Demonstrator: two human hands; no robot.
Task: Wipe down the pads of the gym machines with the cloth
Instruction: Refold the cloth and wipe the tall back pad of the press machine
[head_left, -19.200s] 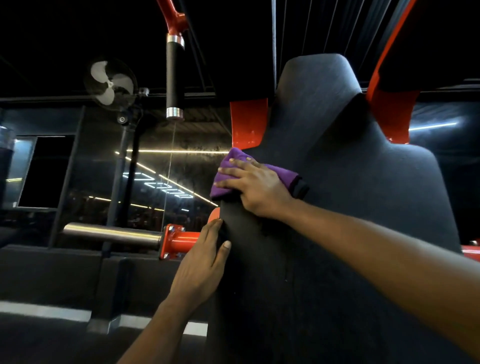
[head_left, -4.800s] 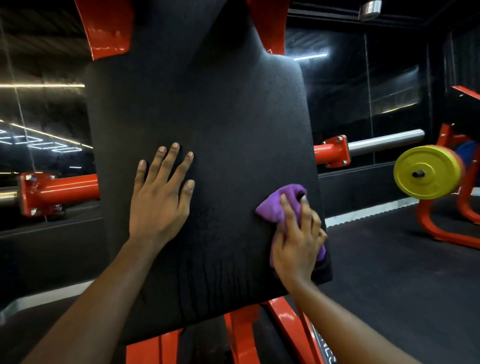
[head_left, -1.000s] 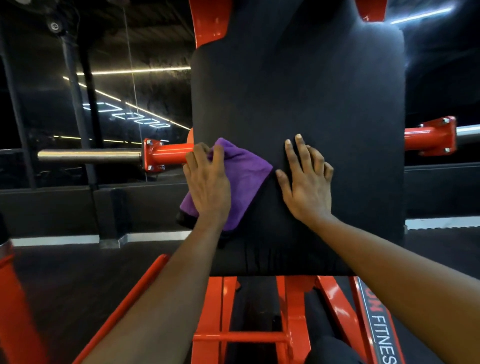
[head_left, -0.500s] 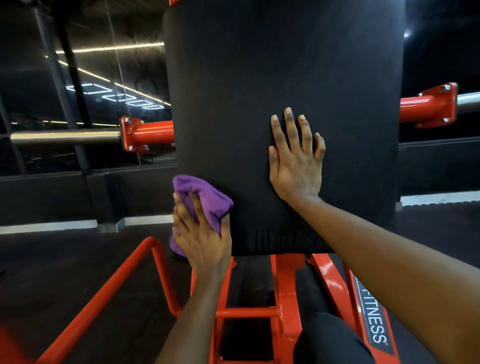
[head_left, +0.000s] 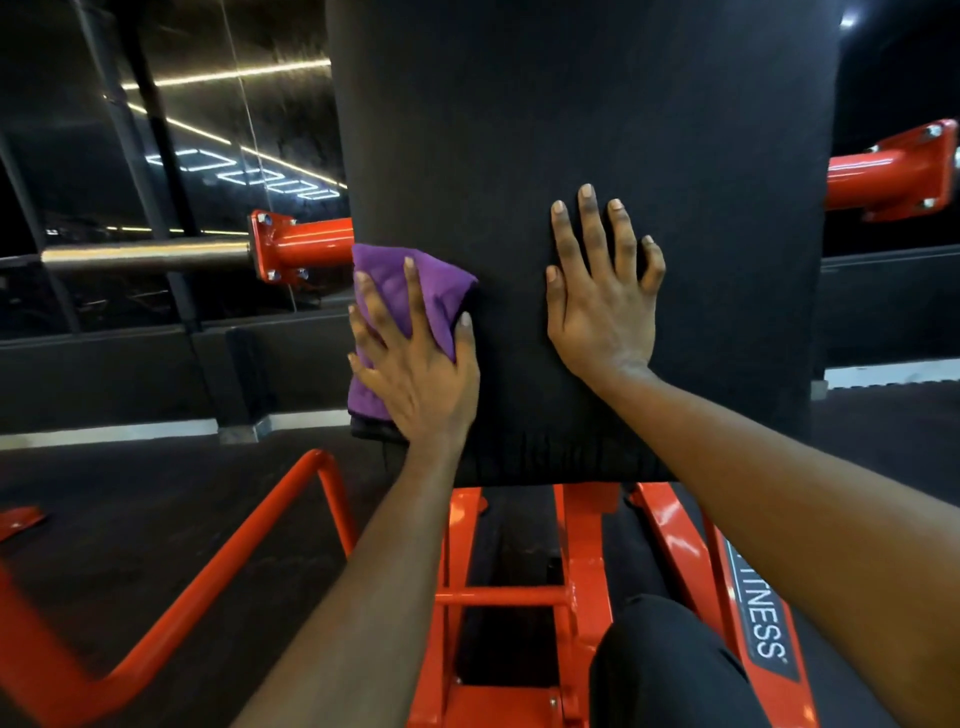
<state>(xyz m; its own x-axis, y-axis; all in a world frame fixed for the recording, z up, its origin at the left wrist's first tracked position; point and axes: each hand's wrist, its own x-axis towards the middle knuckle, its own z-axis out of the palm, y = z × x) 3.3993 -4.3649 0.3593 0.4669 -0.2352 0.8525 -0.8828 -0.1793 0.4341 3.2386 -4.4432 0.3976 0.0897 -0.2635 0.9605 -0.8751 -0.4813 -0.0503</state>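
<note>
A large black back pad (head_left: 597, 130) on an orange machine frame fills the upper middle of the head view. A folded purple cloth (head_left: 410, 291) lies over the pad's left edge, low down. My left hand (head_left: 415, 364) presses flat on the cloth with its fingers spread and straight. My right hand (head_left: 602, 301) rests flat on the pad's face to the right of the cloth, fingers straight, holding nothing.
An orange weight horn with a steel bar (head_left: 156, 254) sticks out left of the pad, and another orange horn (head_left: 893, 171) on the right. The orange frame rails (head_left: 509, 597) run below the pad. A curved orange tube (head_left: 208, 571) crosses the dark floor at lower left.
My left hand has slid the cloth up from the pad's lower left corner along its left edge. The right hand has stayed flat on the pad.
</note>
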